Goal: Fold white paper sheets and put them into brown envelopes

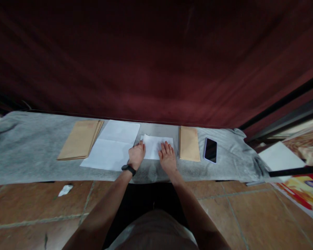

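A folded sheet of white paper lies on the grey cloth in front of me, its upper left corner lifted a little. At its left edge, my left hand is closed, the fingers curled on the paper's side. My right hand rests flat on the paper's right part, fingers spread. Left of my left hand are larger white sheets with a crease across them. A stack of brown envelopes lies beyond those sheets, and a narrower pile of brown envelopes lies right of my right hand.
A phone lies on the grey cloth at the right. Dark red fabric rises behind the surface. Dark metal bars and a colourful printed bag are at far right. A white scrap lies on the tiled floor.
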Demonstrator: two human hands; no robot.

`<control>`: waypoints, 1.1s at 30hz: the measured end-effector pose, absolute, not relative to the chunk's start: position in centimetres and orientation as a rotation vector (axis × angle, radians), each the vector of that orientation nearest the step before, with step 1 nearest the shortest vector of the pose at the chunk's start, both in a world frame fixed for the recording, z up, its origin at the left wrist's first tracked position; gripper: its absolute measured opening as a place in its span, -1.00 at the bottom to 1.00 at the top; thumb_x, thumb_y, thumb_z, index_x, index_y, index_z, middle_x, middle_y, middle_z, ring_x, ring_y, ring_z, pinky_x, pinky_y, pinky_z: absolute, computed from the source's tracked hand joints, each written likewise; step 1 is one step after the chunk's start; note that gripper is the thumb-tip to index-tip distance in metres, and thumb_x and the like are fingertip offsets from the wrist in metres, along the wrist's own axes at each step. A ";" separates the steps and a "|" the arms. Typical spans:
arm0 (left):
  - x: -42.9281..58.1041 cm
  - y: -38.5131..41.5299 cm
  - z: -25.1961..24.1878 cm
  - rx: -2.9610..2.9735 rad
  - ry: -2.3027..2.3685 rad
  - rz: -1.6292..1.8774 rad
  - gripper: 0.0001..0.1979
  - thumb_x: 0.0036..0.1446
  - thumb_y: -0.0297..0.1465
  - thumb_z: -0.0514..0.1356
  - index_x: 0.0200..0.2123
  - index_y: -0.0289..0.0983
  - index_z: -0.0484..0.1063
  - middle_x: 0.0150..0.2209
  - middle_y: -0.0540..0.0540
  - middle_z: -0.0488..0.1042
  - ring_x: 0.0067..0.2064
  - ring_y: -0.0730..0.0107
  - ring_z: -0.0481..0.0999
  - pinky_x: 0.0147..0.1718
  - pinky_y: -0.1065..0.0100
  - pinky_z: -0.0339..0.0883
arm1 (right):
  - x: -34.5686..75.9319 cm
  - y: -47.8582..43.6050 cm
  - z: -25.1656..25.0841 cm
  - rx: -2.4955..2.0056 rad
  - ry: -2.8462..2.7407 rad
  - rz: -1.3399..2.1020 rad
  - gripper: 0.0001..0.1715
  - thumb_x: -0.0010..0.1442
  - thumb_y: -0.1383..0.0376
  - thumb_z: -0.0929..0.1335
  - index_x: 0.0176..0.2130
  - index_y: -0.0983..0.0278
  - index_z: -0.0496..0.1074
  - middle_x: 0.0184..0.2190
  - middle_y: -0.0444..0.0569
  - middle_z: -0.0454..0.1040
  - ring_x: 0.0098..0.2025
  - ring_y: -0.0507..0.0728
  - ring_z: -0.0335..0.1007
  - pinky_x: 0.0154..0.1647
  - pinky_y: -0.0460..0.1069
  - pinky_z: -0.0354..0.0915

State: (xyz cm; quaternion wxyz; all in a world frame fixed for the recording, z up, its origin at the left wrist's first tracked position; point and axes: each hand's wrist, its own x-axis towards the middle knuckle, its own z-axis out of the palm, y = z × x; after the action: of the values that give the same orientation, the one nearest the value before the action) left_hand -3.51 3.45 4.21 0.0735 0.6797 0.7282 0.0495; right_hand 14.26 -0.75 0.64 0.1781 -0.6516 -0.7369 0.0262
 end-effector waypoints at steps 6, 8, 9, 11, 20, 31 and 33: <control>-3.6 3.2 4.5 2.026 2.175 0.194 -0.58 0.39 -0.32 -0.10 0.16 -0.37 0.33 -0.17 -0.36 0.58 -0.13 0.02 0.62 -0.13 0.13 0.40 | 14.3 -1.1 -0.8 -1.904 -2.086 0.020 -0.42 0.45 0.20 0.20 0.38 0.28 0.16 0.41 0.18 0.06 0.43 0.30 0.00 0.38 0.27 0.03; -3.4 3.0 4.5 2.110 2.183 0.294 -0.57 0.37 -0.38 -0.09 0.20 -0.41 0.30 -0.02 -0.44 0.53 0.02 -0.02 0.55 0.03 0.05 0.34 | 14.3 -1.2 -0.9 -1.899 -2.093 0.012 -0.40 0.44 0.20 0.20 0.38 0.28 0.14 0.42 0.19 0.04 0.43 0.29 0.00 0.39 0.27 0.01; -3.2 2.9 4.4 2.183 2.161 0.351 -0.55 0.36 -0.41 -0.08 0.23 -0.43 0.27 0.08 -0.47 0.47 0.13 -0.05 0.48 0.11 0.01 0.28 | 14.3 -1.2 -1.0 -1.897 -2.095 0.008 -0.40 0.44 0.20 0.21 0.39 0.28 0.13 0.42 0.19 0.03 0.43 0.29 0.00 0.39 0.27 0.00; -2.4 2.6 4.0 2.370 2.014 0.432 -0.51 0.34 -0.43 -0.06 0.30 -0.42 0.22 0.26 -0.44 0.31 0.31 -0.05 0.28 0.26 -0.03 0.11 | 14.2 -1.2 -1.0 -1.896 -2.095 0.001 -0.40 0.45 0.21 0.20 0.39 0.28 0.12 0.43 0.19 0.02 0.43 0.29 -0.01 0.39 0.27 -0.01; -0.3 1.0 0.2 2.610 1.468 0.361 -0.46 0.41 -0.25 -0.11 0.39 -0.26 0.11 0.41 -0.18 0.13 0.44 0.23 0.02 0.40 0.06 -0.17 | 14.6 -1.4 -1.1 -1.879 -2.139 0.030 -0.38 0.42 0.28 0.16 0.41 0.25 0.08 0.45 0.14 -0.04 0.45 0.29 -0.08 0.40 0.27 -0.05; -2.0 0.4 0.2 2.624 1.544 0.322 -0.41 0.39 -0.17 -0.07 0.39 -0.28 0.11 0.44 -0.21 0.02 0.46 0.13 -0.07 0.41 -0.01 -0.23 | 14.4 0.4 -0.1 -1.859 -2.141 0.116 -0.43 0.46 0.28 0.10 0.35 0.41 0.18 0.38 0.24 0.14 0.43 0.24 0.01 0.37 0.22 0.03; -2.0 0.4 0.1 2.645 1.533 0.304 -0.42 0.39 -0.20 -0.05 0.37 -0.32 0.13 0.43 -0.24 0.03 0.46 0.11 -0.07 0.41 -0.02 -0.23 | 13.9 1.1 0.2 -1.759 -2.236 0.131 -0.44 0.46 0.31 0.10 0.35 0.38 0.18 0.38 0.20 0.15 0.44 0.22 -0.02 0.39 0.22 0.01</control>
State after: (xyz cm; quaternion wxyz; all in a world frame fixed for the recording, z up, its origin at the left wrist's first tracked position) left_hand -1.96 0.39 0.06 0.0348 0.8604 0.4987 0.0987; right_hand 13.93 1.11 0.17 0.1463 -0.6111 -0.7766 0.0456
